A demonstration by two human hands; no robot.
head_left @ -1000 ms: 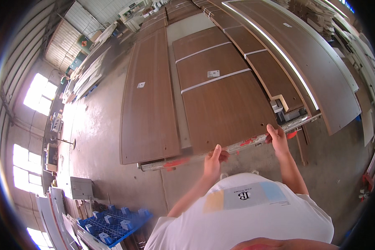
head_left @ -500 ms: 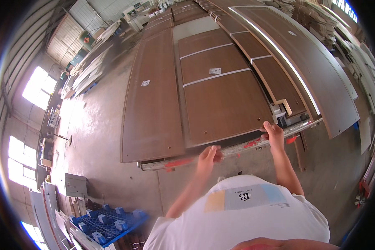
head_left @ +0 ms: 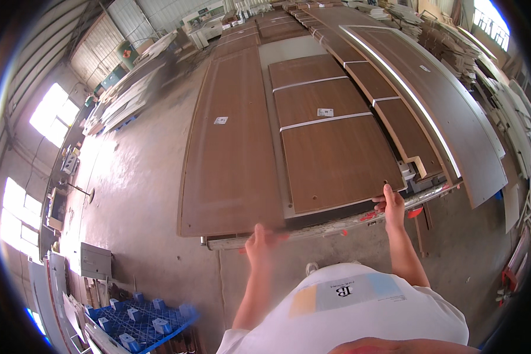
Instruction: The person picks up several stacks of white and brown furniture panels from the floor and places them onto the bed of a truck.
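Observation:
Two loads of brown boards lie side by side on a cart. My right hand (head_left: 390, 205) is at the near right corner of the white-strapped stack of brown panels (head_left: 336, 156), thumb on the top face and fingers curled at the front edge. My left hand (head_left: 258, 242), smeared by motion, is at the front edge of the long brown panel (head_left: 233, 171) on the left. Its thumb points up toward the board; whether its fingers grip is unclear. Below both hands runs the cart's worn metal front bar (head_left: 330, 225), with red patches.
Narrow strapped brown boards (head_left: 404, 121) and a wide panel with a pale edge strip (head_left: 454, 118) lie to the right. A blue plastic pallet (head_left: 141, 318) and a grey box (head_left: 95, 261) stand at lower left. Stacked boards (head_left: 127, 88) line the far left.
My left hand has moved left along the front edge, from near the gap to the long panel. My right hand stays at the stack's corner. The whole view has shifted slightly.

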